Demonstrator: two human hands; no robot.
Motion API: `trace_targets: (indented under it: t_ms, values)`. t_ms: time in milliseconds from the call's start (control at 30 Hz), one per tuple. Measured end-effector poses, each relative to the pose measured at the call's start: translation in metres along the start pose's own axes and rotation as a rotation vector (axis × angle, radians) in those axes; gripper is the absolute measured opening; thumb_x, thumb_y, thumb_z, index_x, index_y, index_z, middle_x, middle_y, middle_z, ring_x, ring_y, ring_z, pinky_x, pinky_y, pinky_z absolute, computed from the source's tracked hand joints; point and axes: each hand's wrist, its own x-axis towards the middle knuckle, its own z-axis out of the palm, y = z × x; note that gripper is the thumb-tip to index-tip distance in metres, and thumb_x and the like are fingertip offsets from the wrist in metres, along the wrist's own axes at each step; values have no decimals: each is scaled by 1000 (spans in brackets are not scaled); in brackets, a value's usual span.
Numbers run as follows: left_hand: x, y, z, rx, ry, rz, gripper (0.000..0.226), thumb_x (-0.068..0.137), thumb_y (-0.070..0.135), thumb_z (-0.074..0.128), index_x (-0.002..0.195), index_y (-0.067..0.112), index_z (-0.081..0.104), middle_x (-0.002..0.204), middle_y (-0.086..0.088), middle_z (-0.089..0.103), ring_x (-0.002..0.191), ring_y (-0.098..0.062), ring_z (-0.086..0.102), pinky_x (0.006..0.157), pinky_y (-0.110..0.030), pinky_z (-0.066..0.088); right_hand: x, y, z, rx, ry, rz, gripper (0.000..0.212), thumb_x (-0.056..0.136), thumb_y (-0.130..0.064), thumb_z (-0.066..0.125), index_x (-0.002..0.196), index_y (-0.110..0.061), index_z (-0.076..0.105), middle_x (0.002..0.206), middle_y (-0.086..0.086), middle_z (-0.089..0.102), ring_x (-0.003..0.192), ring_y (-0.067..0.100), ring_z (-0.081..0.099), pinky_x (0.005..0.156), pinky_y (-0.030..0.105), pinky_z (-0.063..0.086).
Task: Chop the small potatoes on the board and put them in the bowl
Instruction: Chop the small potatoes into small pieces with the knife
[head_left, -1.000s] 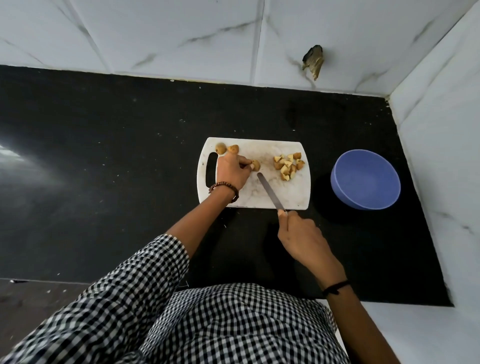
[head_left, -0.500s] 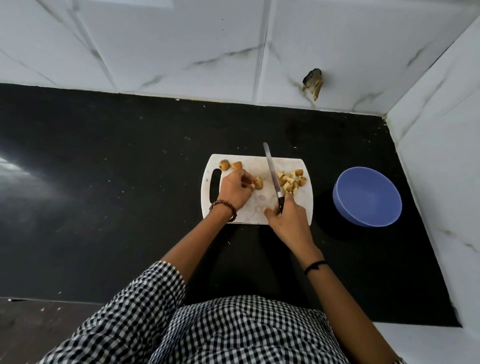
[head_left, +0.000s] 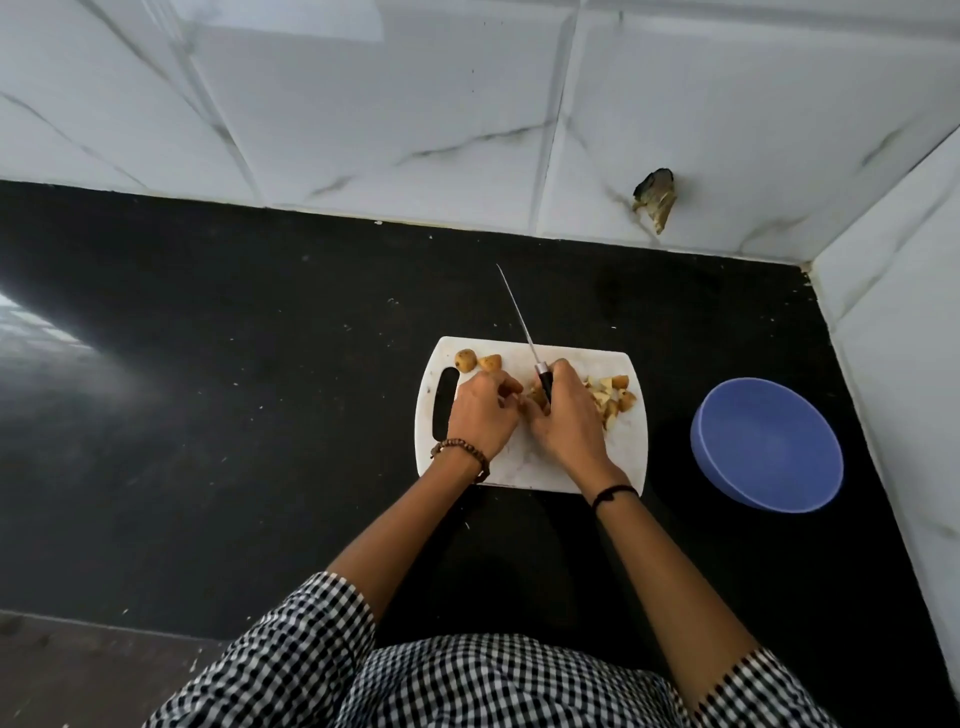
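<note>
A white cutting board (head_left: 530, 467) lies on the black counter. My right hand (head_left: 566, 421) grips a knife (head_left: 524, 332) by its black handle, the blade pointing away over the board's far edge. My left hand (head_left: 480, 410) pinches a small potato piece (head_left: 535, 397) that lies between both hands, mostly hidden. Two uncut small potatoes (head_left: 477, 360) sit at the board's far left corner. A pile of chopped potato pieces (head_left: 613, 397) lies on the board's right side. The blue bowl (head_left: 766, 444) stands to the right of the board with nothing visible in it.
White marble-tiled walls close the counter at the back and right, forming a corner. A broken spot (head_left: 655, 200) shows in the back wall. The black counter (head_left: 234, 389) stretches far to the left. My checked shirt fills the bottom of the view.
My right hand moved the knife from the board's near side up to the middle, beside my left hand. The blade now points away past the board's far edge.
</note>
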Motion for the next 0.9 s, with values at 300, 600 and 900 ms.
trace_targets:
  t_ms: [300, 600, 900]
  values:
    - [2, 13, 19, -6, -79, 71, 18, 88, 11, 60, 100, 15, 71, 99, 0, 70, 86, -12, 63, 83, -28, 53, -4, 29, -19, -20, 65, 24, 23, 92, -21, 65, 104, -17, 45, 97, 2, 58, 83, 18, 58, 66, 35, 52]
    - [-3, 7, 12, 13, -114, 100, 21, 88, 11, 58, 104, 18, 70, 103, 3, 70, 90, -12, 63, 82, -32, 55, -4, 32, -19, -43, 70, 8, 18, 94, -20, 63, 104, -17, 48, 100, 1, 58, 89, 18, 59, 69, 30, 49]
    - [5, -8, -19, 372, 121, 135, 27, 90, 25, 61, 117, 24, 58, 120, 8, 50, 80, -17, 62, 58, -32, 48, 2, 17, -15, 39, 45, -7, 23, 92, -25, 68, 103, -20, 49, 92, -4, 61, 84, 14, 62, 73, 31, 53]
